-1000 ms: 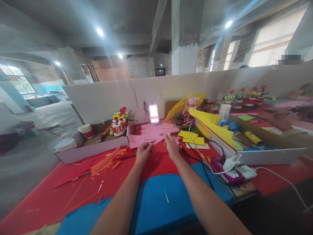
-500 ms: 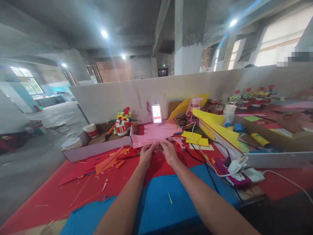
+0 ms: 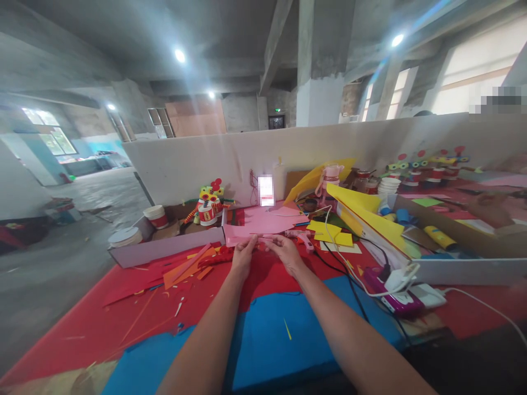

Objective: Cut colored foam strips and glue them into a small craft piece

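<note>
My left hand (image 3: pixel 243 257) is closed in a pinch over the front edge of the pink paper sheets. Facing it, my right hand (image 3: pixel 288 254) pinches too, a small gap from the left fingertips. Between them runs what looks like a narrow pink paper strip (image 3: pixel 264 239), hard to tell from the sheet behind. Larger pink paper (image 3: pixel 269 220) lies just beyond the fingers. A pink hot glue gun (image 3: pixel 303 240) rests right of my right hand. Red and orange paper scraps (image 3: pixel 189 267) lie left of my left hand.
A paper-cup figure (image 3: pixel 208 211) stands by a low box (image 3: pixel 164 249) at left. Yellow sheets (image 3: pixel 331 233), cables and a purple power strip (image 3: pixel 389 293) lie right, beside a box of paper rolls (image 3: pixel 465 271). Another person's hand (image 3: pixel 489 211) is at far right. Blue sheeting (image 3: pixel 284 351) covers the front.
My fingertips have drawn slightly apart, the left hand shifting a little left. The view has moved slightly; the things on the table look unchanged.
</note>
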A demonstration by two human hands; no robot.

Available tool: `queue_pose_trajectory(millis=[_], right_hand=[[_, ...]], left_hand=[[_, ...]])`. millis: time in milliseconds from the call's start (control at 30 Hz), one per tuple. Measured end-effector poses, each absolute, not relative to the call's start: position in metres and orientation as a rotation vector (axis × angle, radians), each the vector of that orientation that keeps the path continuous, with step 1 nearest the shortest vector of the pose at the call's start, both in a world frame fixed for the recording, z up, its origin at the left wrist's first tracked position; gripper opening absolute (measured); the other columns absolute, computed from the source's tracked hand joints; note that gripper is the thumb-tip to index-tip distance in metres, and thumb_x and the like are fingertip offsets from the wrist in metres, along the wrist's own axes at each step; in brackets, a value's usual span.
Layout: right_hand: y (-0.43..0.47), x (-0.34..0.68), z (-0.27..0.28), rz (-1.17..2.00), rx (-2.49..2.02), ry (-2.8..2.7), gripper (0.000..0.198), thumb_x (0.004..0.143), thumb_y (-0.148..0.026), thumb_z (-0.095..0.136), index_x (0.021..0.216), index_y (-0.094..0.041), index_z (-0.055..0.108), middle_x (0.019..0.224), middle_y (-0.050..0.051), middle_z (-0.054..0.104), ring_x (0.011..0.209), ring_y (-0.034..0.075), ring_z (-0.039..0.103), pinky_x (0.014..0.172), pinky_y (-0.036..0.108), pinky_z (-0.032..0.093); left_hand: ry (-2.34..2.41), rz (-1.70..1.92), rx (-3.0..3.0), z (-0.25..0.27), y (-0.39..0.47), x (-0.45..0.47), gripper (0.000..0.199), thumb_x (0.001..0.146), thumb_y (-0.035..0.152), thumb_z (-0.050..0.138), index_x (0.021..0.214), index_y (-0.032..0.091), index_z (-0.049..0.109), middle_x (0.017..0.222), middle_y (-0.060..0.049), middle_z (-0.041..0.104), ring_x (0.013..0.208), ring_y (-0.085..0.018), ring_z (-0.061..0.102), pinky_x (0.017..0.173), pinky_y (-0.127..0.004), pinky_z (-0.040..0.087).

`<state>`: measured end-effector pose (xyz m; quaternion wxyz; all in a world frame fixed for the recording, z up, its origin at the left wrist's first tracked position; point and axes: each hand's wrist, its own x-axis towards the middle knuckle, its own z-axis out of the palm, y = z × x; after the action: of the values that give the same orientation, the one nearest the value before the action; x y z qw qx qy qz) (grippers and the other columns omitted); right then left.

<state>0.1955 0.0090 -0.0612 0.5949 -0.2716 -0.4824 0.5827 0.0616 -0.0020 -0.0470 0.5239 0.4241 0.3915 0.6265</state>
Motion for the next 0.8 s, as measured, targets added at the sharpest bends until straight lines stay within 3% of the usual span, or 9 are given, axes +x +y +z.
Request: queue_pose_trajectory(millis=[200,333,500,600,700,800], right_hand=[[0.016,0.204,-0.065,1.185,-0.841,-1.384,0.041,0.068,-0.057,0.070,0.074,-0.017,0.072,0.066,0.003,0.071,0.057,0.015,0.063,0.060,0.027,0.051],[0.012,0.201,-0.064,1.154,-0.876,-1.426,0.050,0.068,-0.065,0.065,0.078,-0.017,0.073,0.068,0.005,0.073,0.057,0.018,0.067,0.057,0.029,0.053],[0.005,0.199,-0.060,1.068,-0.887,-1.499,0.045,0.073,-0.062,0.063,0.073,-0.018,0.074,0.064,0.004,0.072,0.059,0.021,0.067,0.053,0.029,0.051],[0.004,0.198,-0.062,1.025,-0.867,-1.505,0.042,0.075,-0.059,0.063,0.073,-0.019,0.075,0.068,0.005,0.073,0.064,0.023,0.068,0.059,0.032,0.053],[0.006,0.195,-0.066,1.120,-0.807,-1.411,0.040,0.073,-0.058,0.064,0.078,-0.020,0.075,0.074,0.005,0.074,0.069,0.025,0.069,0.065,0.036,0.055],[0.010,0.195,-0.068,1.210,-0.834,-1.405,0.041,0.071,-0.058,0.065,0.074,-0.019,0.073,0.066,0.005,0.072,0.061,0.023,0.066,0.061,0.035,0.053]], left_hand=[[0.978,1.519,1.053,-0.043,-0.003,0.060,0.048,0.058,0.052,0.081,0.088,0.015,0.078,0.069,-0.004,0.071,0.061,-0.011,0.060,0.059,-0.020,0.046],[0.930,1.526,1.042,-0.045,-0.002,0.061,0.046,0.058,0.050,0.082,0.087,0.014,0.077,0.072,-0.004,0.070,0.061,-0.011,0.060,0.059,-0.021,0.047],[0.885,1.395,1.018,-0.046,-0.005,0.061,0.044,0.063,0.048,0.080,0.091,0.013,0.075,0.065,-0.003,0.068,0.055,-0.013,0.060,0.057,-0.025,0.048],[0.840,1.356,1.028,-0.047,-0.007,0.065,0.045,0.064,0.047,0.080,0.093,0.013,0.074,0.067,-0.004,0.068,0.057,-0.014,0.061,0.060,-0.026,0.048],[0.801,1.326,1.054,-0.051,-0.006,0.068,0.047,0.063,0.045,0.081,0.095,0.011,0.074,0.071,-0.005,0.069,0.062,-0.014,0.061,0.063,-0.026,0.048],[0.818,1.330,1.084,-0.053,-0.003,0.067,0.046,0.065,0.047,0.079,0.093,0.011,0.073,0.067,-0.004,0.067,0.058,-0.012,0.058,0.059,-0.025,0.046]])
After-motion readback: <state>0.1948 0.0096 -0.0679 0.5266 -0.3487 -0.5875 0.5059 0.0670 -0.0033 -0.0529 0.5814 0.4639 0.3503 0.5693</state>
